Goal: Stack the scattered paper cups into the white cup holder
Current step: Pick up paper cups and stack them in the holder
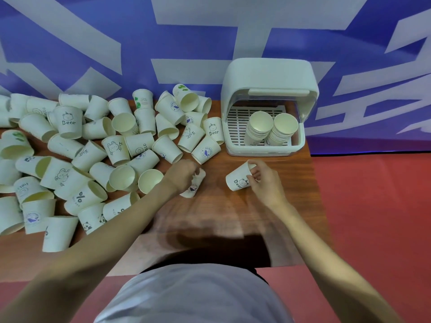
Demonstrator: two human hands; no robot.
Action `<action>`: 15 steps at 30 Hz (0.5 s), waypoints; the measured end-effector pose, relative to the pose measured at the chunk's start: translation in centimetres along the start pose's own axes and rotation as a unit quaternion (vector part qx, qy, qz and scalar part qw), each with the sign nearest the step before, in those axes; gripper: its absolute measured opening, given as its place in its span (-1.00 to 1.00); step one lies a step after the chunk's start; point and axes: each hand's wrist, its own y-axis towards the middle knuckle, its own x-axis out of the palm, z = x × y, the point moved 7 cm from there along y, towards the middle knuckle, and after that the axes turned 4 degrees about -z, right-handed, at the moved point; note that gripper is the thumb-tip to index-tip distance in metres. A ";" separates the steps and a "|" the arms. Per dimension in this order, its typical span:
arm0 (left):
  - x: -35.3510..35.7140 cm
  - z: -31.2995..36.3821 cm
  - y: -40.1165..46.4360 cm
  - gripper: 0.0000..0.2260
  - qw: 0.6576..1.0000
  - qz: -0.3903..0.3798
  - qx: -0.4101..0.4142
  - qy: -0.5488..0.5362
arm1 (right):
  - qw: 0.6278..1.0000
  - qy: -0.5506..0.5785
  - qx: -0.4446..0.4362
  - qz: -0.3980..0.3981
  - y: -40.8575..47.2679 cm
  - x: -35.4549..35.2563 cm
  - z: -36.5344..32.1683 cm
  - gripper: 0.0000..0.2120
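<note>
The "Bear" paper cup [239, 178], tilted just in front of the white cup holder [268, 108], is gripped at its rim by the curled right hand [263, 180] for nesting onto the two stacks [270, 129], while the left hand [183, 174] pinches a blurred cup [193, 186] beside the scattered pile [93, 148].

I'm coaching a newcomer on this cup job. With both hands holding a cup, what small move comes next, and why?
Probably nest the Bear cup in the right hand onto the left hand's cup: both are held, and the holder already has two stacks.
</note>
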 end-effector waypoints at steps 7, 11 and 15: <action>-6.9 4.6 1.0 -0.76 0.992 0.098 0.035 -0.069 | 0.982 0.001 -0.054 0.180 2.3 -9.7 -0.3 -0.78; -12.5 8.9 1.1 -0.85 0.938 0.286 0.130 -0.145 | 0.946 -0.015 -0.090 0.310 3.4 -14.7 -0.1 -0.84; -14.8 12.5 2.7 -0.87 0.896 0.380 0.187 -0.132 | 0.932 -0.064 -0.108 0.340 5.2 -16.2 1.0 -0.87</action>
